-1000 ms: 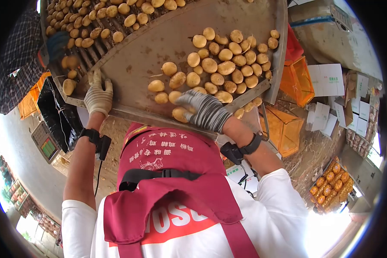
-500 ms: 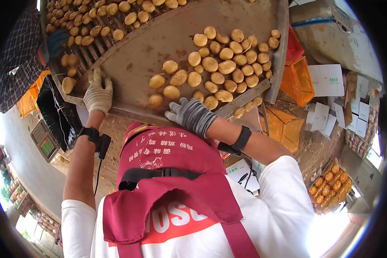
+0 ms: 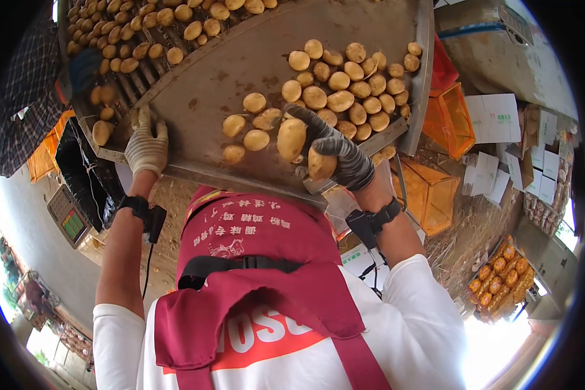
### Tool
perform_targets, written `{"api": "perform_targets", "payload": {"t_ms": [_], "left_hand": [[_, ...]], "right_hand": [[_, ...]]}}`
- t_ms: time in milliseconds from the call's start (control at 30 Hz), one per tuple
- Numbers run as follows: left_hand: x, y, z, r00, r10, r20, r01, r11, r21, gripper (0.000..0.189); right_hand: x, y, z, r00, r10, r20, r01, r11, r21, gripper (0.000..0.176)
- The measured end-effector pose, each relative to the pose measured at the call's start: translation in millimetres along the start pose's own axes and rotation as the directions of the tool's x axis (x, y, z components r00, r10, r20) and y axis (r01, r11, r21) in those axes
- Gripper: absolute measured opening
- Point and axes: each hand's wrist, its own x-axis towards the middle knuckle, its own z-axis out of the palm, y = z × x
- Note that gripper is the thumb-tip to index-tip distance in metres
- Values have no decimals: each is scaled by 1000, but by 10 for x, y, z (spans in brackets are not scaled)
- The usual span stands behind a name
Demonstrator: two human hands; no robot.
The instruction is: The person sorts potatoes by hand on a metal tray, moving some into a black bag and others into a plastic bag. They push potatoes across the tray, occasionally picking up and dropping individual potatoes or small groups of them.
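My left hand (image 3: pixel 145 143), in a pale knit glove, rests on the metal tray's left corner with its fingers stretched out. It holds nothing. My right hand (image 3: pixel 338 153), in a dark grey striped glove, is curled around two potatoes near the tray's front edge. One larger potato (image 3: pixel 291 140) sits under the extended finger. The other potato (image 3: pixel 322 164) lies against the lower part of the glove. A few loose potatoes (image 3: pixel 256 140) lie left of this hand on the metal tray (image 3: pixel 208 104). A bigger group of potatoes (image 3: pixel 340 101) spreads beyond it.
Many potatoes sit on a slatted roller bed (image 3: pixel 136 81) at upper left. There a co-worker's blue-gloved hand (image 3: pixel 84 68) reaches in from a checked sleeve. Orange mesh bags (image 3: pixel 429 198) hang along the right side, near white cartons (image 3: pixel 493 120). A scale display (image 3: pixel 71 218) stands at lower left.
My right hand has lifted from the tray's front edge, turned and closed around two potatoes. My left hand stays at the left corner.
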Motion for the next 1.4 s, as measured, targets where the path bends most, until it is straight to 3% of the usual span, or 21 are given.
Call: {"api": "perform_targets", "payload": {"t_ms": [67, 133, 167, 200, 233, 267, 333, 367, 433, 500, 633, 700, 733, 800, 833, 900, 1133, 1200, 1233, 1300, 1400], "left_hand": [[9, 11, -13, 999, -29, 23, 28, 999, 32, 64], [26, -30, 34, 1000, -6, -2, 6, 1000, 28, 64], [27, -43, 49, 1000, 9, -25, -8, 1000, 25, 64], [24, -51, 52, 1000, 12, -26, -12, 1000, 26, 64], [14, -39, 33, 999, 20, -25, -19, 1000, 21, 64], [8, -29, 29, 999, 27, -23, -27, 1000, 15, 64], [20, -38, 41, 1000, 23, -10, -23, 999, 28, 63], [27, -47, 46, 1000, 15, 2, -15, 999, 41, 63], [26, -58, 57, 1000, 19, -4, -19, 999, 40, 63], [26, -58, 61, 1000, 24, -11, -23, 999, 38, 63], [25, -45, 47, 1000, 13, -2, -13, 1000, 27, 63], [28, -40, 44, 1000, 19, -5, -19, 1000, 22, 63], [27, -40, 42, 1000, 22, -8, -22, 1000, 8, 63], [18, -22, 22, 1000, 27, -10, -27, 1000, -5, 63], [10, 7, -13, 1000, 15, 4, -15, 1000, -10, 63], [12, 21, -22, 1000, 5, 19, -5, 1000, -16, 63], [28, -61, 64, 999, 34, -22, -34, 999, -8, 63], [25, -28, 32, 1000, 22, -8, -22, 1000, -16, 63], [21, -14, 18, 1000, 13, 1, -13, 1000, -18, 63], [15, -19, 20, 1000, 1, 11, -1, 1000, -20, 63], [27, -59, 59, 1000, 25, -17, -26, 999, -22, 64]], "right_hand": [[-47, -21, -14, 997, -2, -76, 23, 962, 273, 69], [-66, 41, -77, 989, -50, -139, 77, 977, 201, 73], [-88, 51, -68, 960, -259, -103, 200, 899, -389, 75], [-111, 64, -60, 913, -405, 42, 255, 489, -834, 78], [-125, 88, -50, 913, -407, 40, 255, 490, -834, 78], [-127, 129, -36, 913, -407, -4, 271, 614, -742, 66], [-92, 216, -55, 915, -401, -48, 284, 723, -630, 57], [-51, 277, -100, 937, -289, -196, 204, 908, -365, 65], [-32, 336, -140, 945, -133, -300, 123, 991, -52, 75], [-45, 360, -140, 928, -333, -167, 242, 880, -409, 69], [-61, 366, -131, 937, -308, -168, 232, 903, -362, 62], [-61, 401, -190, 963, -157, -221, 189, 973, 131, 60], [-66, 380, -207, 962, -158, -223, 191, 973, 133, 60], [-91, 306, -233, 997, -50, -54, 69, 898, 434, 58], [-112, 286, -223, 997, -52, -55, 71, 898, 435, 58], [-156, 245, -189, 971, -101, -217, 156, 954, 255, 58], [-247, -271, -420, 922, -266, -282, 237, 963, -131, 51], [-288, -467, -530, 844, -398, -360, 233, 876, -423, 43], [-287, -521, -567, 845, -397, -359, 232, 876, -423, 43], [-270, -589, -619, 698, -586, -412, 146, 680, -719, 39], [-175, -485, -706, 719, -547, -428, 89, 684, -724, 38]]}}
